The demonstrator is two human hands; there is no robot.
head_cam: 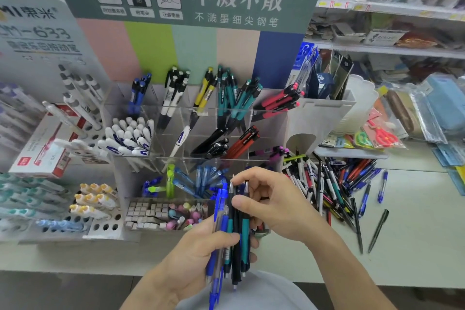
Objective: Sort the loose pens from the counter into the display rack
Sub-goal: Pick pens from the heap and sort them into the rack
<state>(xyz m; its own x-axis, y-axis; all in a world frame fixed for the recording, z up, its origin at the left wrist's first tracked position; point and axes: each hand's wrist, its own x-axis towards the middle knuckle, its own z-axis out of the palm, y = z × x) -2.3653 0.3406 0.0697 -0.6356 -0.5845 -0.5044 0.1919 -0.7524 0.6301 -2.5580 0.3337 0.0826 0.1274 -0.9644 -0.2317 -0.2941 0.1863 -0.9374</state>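
Surface: a pale counter, carrying the rack at its back and the unsorted pens to the right.
Display rack: clear tiered compartments under a printed header card, each already holding pens grouped by colour — white, teal, red, black, blue.
Loose pile: a tangle of mixed pens lying flat on the surface, just right of the rack; a few strays lie apart nearer the edge.
Left hand: fingers curled round a bundle of pens, blue, teal and black, held upright in front of the rack.
Right hand: thumb and fingers pinching the upper ends of the dark pens in that bundle, apparently picking one out.
Handling: the pens look light, stiff and smooth-barrelled, so they may slide against each other; best taken singly by the barrel near the clip end and dropped tip-down into the matching compartment.
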